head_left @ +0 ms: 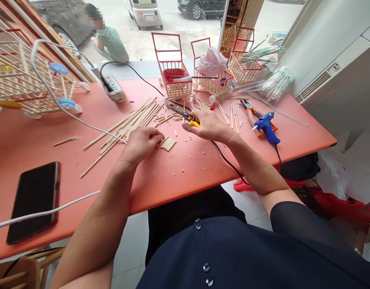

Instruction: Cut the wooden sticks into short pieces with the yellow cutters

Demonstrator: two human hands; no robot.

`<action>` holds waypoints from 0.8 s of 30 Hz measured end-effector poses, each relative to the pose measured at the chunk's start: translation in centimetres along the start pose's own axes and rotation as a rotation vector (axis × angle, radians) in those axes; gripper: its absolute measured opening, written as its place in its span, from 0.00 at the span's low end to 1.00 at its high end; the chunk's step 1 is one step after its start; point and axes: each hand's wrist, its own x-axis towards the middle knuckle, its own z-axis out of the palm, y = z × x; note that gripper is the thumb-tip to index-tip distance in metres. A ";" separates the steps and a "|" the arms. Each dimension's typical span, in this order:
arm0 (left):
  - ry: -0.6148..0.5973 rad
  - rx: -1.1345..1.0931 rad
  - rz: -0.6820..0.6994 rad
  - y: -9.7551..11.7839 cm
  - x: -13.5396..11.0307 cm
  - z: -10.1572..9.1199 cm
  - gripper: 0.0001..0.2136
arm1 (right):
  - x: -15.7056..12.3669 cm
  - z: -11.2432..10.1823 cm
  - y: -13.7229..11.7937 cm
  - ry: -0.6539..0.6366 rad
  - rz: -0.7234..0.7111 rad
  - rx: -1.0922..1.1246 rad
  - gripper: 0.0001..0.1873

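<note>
Right hand (pixel 209 123) gripping yellow-handled pliers (pixel 188 117), your left hand (pixel 142 143) curls at the short sticks (pixel 168 143) on the table (pixel 178 182), can't tell if pinching any; that row looks cut, long sticks (pixel 142 115) beyond seem uncut.

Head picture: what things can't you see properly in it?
In the head view:
Left hand: its back hides the palm.
Pliers: the right hand hides part of the handles.
Big stick cart: cut off by the left edge.
Tiny crumbs: too small to count.
</note>
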 end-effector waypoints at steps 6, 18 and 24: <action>-0.015 0.157 0.117 0.0 -0.2 0.0 0.28 | 0.0 0.0 -0.1 -0.010 0.024 -0.040 0.24; 0.010 0.146 0.236 -0.8 0.0 0.0 0.17 | -0.1 0.2 -0.1 -0.037 0.039 -0.026 0.27; 0.019 0.106 0.195 -0.4 -0.2 -0.1 0.14 | 0.1 0.3 0.1 -0.033 0.036 -0.041 0.25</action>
